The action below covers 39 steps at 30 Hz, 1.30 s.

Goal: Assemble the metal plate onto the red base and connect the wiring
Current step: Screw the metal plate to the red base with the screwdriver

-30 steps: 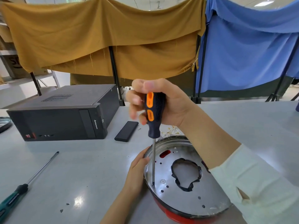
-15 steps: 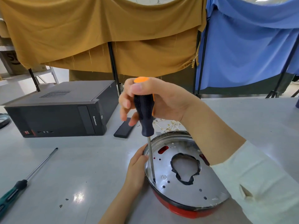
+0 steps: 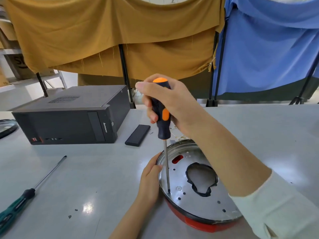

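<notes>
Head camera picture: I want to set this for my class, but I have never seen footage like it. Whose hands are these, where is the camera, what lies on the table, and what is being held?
There is no machine here: a person wears a camera on the head, looking forward and down at their own two hands. The right hand has its grip round a screwdriver with a black and orange handle, held upright, its tip down on a round metal plate. That plate sits on a red base. The left hand rests against the rim and steadies it. Also on the grey table: a second screwdriver with a green handle, a black computer case and a small flat black object. Cloths hang behind.
</notes>
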{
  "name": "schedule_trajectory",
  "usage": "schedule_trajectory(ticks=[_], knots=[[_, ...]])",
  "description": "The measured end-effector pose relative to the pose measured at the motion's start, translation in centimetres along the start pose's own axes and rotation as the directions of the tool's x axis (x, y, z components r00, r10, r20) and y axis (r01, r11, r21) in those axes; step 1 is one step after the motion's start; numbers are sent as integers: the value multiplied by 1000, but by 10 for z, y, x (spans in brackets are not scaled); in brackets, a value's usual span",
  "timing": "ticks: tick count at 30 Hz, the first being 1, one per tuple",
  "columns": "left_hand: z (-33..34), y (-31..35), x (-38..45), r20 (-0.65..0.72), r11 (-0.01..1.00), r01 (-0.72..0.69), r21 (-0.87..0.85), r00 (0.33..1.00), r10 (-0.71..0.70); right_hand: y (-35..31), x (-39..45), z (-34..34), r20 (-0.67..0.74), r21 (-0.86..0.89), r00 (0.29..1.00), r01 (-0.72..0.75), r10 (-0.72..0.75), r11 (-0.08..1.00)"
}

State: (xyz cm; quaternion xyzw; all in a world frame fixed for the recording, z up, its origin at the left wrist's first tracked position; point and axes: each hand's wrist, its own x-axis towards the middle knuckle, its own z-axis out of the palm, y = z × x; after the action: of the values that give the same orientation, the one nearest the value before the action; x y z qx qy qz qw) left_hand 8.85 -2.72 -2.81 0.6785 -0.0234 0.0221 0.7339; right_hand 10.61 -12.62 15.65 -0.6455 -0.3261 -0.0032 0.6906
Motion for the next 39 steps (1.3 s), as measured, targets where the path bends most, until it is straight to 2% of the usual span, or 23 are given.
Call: schedule_trajectory(ticks=[1, 3, 5, 6, 8, 10, 12, 14, 15, 17, 18, 20, 22, 24, 25, 27, 29, 30, 31, 33, 35, 37, 39], knots=[[0, 0, 0, -5, 1000, -2, 7, 1000, 3, -3, 2, -6, 173, 37, 983, -72, 64, 997], [0, 1, 0, -5, 1000, 1, 6, 1000, -1, -8, 5, -12, 461, 128, 880, -195, 116, 972], [0, 2, -1, 2, 1000, 2, 4, 1000, -2, -11, 5, -12, 568, 191, 818, -235, 87, 953], [0, 2, -2, 1, 1000, -1, 1, 1000, 1, -10, 6, -10, 550, 194, 830, -234, 92, 953], [0, 3, -3, 11, 1000, -6, -14, 1000, 6, -3, 5, -2, 355, 189, 929, -184, 108, 965], [1, 3, -2, 28, 1000, -4, -14, 1000, 5, 6, 1, 9, -16, 130, 999, -38, 40, 991], [1, 2, -1, 21, 1000, 10, -8, 1000, -10, 12, -5, 15, -338, 15, 939, 69, -60, 997], [0, 1, 0, 27, 1000, 10, -9, 1000, -10, 10, -7, 11, -386, -23, 920, 62, -66, 998], [-1, 1, -1, 36, 1000, 4, -5, 999, -4, 6, -6, 5, -300, -11, 954, 28, -30, 1000], [-2, 2, -2, 50, 1000, -10, 10, 999, 9, -1, -3, -6, 25, 54, 996, -83, 81, 995], [-3, 3, -2, 52, 1000, -12, 13, 999, 11, -2, -1, -12, 209, 94, 971, -138, 116, 986], [-3, 3, -3, 56, 1000, -12, 15, 998, 12, -4, 1, -19, 498, 206, 862, -218, 90, 954], [-3, 3, -2, 53, 1000, -19, 25, 998, 17, -5, 2, -21, 594, 303, 803, -266, 37, 915], [-2, 2, -2, 43, 999, -28, 32, 999, 26, -4, 2, -18, 541, 288, 839, -254, 62, 923], [-2, 2, -2, 44, 999, -30, 32, 999, 28, -1, 2, -15, 450, 260, 889, -222, 85, 940], [-2, 2, -1, 54, 999, -27, 31, 998, 25, 6, 0, -6, 157, 182, 984, -113, 84, 977], [-1, 1, 0, 49, 1000, -18, 26, 999, 17, 14, -3, -1, -189, 71, 982, 32, -19, 997], [-1, 1, 0, 44, 1000, -18, 21, 999, 17, 16, -5, -1, -293, 30, 954, 72, -60, 997], [-1, 0, 0, 43, 1000, -22, 22, 999, 21, 16, -6, -4, -326, 32, 942, 95, -80, 995], [-2, 0, 0, 47, 999, -37, 32, 998, 35, 11, -6, -10, -192, 141, 980, 73, -45, 987], [-2, 1, -1, 50, 999, -38, 29, 998, 36, 3, -4, -17, 58, 145, 998, -46, 38, 988], [-2, 3, -1, 54, 999, -36, 32, 998, 34, -4, -2, -21, 294, 78, 951, -124, 96, 989], [-2, 3, -1, 52, 999, -29, 37, 998, 27, -9, -1, -20, 417, 73, 902, -154, 110, 985]])
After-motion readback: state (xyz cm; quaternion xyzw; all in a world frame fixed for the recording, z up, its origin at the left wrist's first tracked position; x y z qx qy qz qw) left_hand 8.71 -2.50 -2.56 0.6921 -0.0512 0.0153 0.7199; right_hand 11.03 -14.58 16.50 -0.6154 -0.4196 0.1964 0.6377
